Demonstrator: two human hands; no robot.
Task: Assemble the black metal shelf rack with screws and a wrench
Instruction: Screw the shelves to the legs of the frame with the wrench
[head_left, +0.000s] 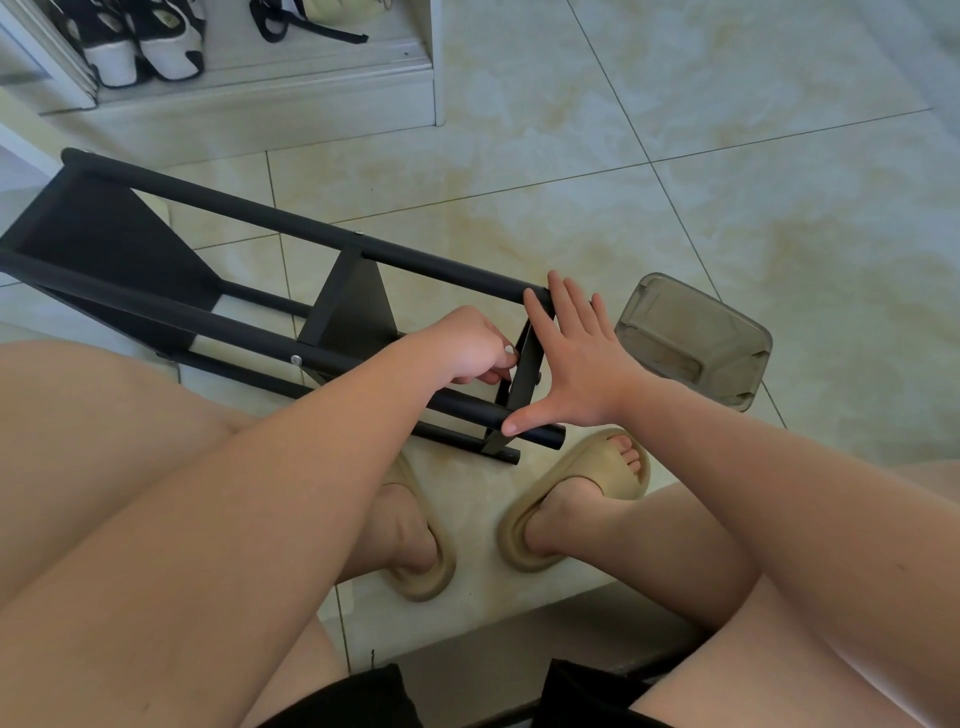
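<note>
One black rack (208, 322) lies on its side on the tiled floor (675, 156), showing three shelf plates, four poles and two screws (296, 359); the right hand (582, 364) is spread flat against the end plate (524, 358), thumb on a pole; the left hand (467, 343) has its grip curled at that plate, and I cannot tell what it holds; one grey tub (691, 338) stands just beside.

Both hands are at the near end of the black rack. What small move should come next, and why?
Probably the left hand, pinching the edge of the black metal end plate, should start a screw there while the right hand braces it flat. No screw head shows at this end of the black metal shelf rack.
</note>
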